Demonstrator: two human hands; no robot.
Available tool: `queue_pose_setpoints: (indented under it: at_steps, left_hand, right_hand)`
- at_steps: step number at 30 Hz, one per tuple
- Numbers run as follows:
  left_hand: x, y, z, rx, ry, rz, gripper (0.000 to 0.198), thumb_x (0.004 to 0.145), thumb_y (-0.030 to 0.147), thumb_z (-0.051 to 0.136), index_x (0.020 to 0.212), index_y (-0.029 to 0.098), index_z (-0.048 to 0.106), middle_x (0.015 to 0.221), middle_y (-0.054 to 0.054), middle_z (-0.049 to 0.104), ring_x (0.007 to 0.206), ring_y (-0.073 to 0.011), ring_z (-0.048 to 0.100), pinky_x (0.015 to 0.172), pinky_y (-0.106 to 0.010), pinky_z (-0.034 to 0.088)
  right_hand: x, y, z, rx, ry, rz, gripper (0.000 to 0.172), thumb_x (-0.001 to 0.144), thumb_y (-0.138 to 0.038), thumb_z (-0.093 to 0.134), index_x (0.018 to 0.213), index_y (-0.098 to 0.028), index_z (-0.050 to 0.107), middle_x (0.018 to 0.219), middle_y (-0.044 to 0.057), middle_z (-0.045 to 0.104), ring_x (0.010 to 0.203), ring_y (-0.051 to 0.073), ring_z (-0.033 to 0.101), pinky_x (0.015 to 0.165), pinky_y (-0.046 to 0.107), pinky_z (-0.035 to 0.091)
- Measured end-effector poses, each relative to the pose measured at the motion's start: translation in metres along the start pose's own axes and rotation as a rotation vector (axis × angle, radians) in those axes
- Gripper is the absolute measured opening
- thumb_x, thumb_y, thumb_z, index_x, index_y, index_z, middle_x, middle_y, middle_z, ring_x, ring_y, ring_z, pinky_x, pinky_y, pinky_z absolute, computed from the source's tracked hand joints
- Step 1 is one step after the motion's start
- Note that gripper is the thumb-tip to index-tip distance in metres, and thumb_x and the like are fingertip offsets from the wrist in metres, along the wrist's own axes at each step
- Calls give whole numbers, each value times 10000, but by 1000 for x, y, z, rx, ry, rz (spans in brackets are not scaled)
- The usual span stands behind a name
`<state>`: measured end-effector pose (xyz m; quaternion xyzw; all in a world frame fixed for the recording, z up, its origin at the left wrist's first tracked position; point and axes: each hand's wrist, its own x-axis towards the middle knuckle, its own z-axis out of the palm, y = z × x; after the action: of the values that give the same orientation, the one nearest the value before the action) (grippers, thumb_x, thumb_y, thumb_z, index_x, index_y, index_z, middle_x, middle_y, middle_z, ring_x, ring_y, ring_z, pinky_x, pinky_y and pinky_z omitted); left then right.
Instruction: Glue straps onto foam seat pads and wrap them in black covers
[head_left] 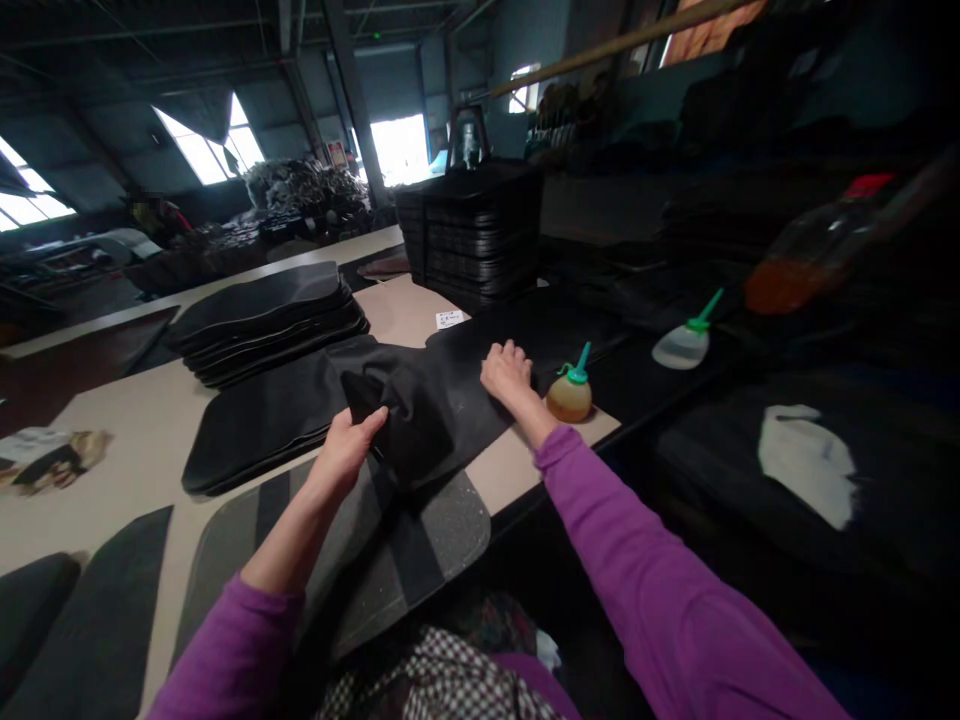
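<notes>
A black fabric sheet (442, 400) lies across the tan table (127, 440), one corner folded up. My left hand (346, 447) pinches that folded corner. My right hand (508, 373) presses flat on the sheet's far edge, fingers spread. Under the sheet lies a grey and black striped mat (390, 560) with rounded corners. A small amber squeeze bottle with a teal nozzle (570, 395) stands just right of my right hand.
Stacks of black mats (270, 320) sit to the left, and a tall pile of black trays (472, 240) behind. A second teal-nozzle bottle (686, 342) and a red-capped bottle of orange liquid (817, 250) lie on dark material at the right. More dark mats (82, 620) lie near left.
</notes>
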<state>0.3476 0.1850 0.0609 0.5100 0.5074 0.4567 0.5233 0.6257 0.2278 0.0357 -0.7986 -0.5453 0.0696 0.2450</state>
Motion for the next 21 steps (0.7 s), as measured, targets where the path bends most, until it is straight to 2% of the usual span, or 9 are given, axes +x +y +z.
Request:
queue_pose_setpoints:
  at_steps: [2, 5, 8, 12, 14, 16, 21]
  left_hand:
    - [-2, 1, -1, -9, -12, -6, 545, 632, 507, 931, 1001, 129, 802, 953, -94, 811, 885, -261, 740, 856, -369, 559]
    - [-5, 4, -4, -16, -19, 9, 536, 645, 516, 927, 997, 131, 802, 975, -92, 809, 885, -250, 732, 858, -363, 554]
    - [-7, 8, -7, -11, -23, 49, 510, 640, 499, 936, 966, 131, 798, 983, -86, 806, 867, -232, 722, 870, -357, 551]
    - [-14, 20, -19, -27, -63, 62, 515, 629, 436, 949, 1010, 126, 794, 1010, -92, 808, 909, -242, 733, 917, -376, 560]
    - [-20, 27, -34, -29, -59, 73, 536, 626, 420, 954, 1045, 128, 788, 1046, -98, 809, 942, -255, 743, 940, -394, 571]
    - [-29, 32, -57, -17, -11, 78, 572, 614, 415, 965, 1077, 134, 782, 1079, -101, 810, 954, -262, 755, 939, -401, 590]
    - [-71, 37, -131, 38, 170, 75, 691, 667, 403, 956, 1277, 191, 711, 1144, -93, 803, 923, -250, 782, 874, -383, 646]
  right_hand:
    - [28, 6, 3, -63, -19, 121, 542, 982, -213, 601, 1453, 47, 528, 1534, 386, 449, 1437, 473, 448, 1132, 650, 390]
    - [54, 12, 3, -116, -76, 218, 558, 980, -311, 699, 1453, -51, 559, 1468, 261, 562, 1389, 386, 524, 1130, 577, 443]
    - [68, 15, -1, -117, -149, 255, 430, 964, -373, 742, 1311, -132, 663, 1349, 147, 660, 1251, 295, 636, 1064, 521, 520]
    - [70, 18, -12, -24, -143, 208, 282, 848, -316, 812, 1056, -134, 756, 1145, 162, 742, 1143, 320, 693, 967, 461, 546]
    - [63, 21, -21, 70, -91, 134, 238, 836, -334, 784, 997, -159, 766, 1092, 152, 754, 1102, 322, 703, 918, 416, 542]
    - [52, 23, -31, 188, -43, 36, 236, 857, -384, 727, 974, -181, 758, 1032, 107, 759, 1033, 287, 707, 859, 364, 538]
    - [4, 21, -45, 485, -4, -178, 358, 890, -514, 634, 1027, -190, 700, 900, 36, 735, 825, 205, 685, 687, 283, 518]
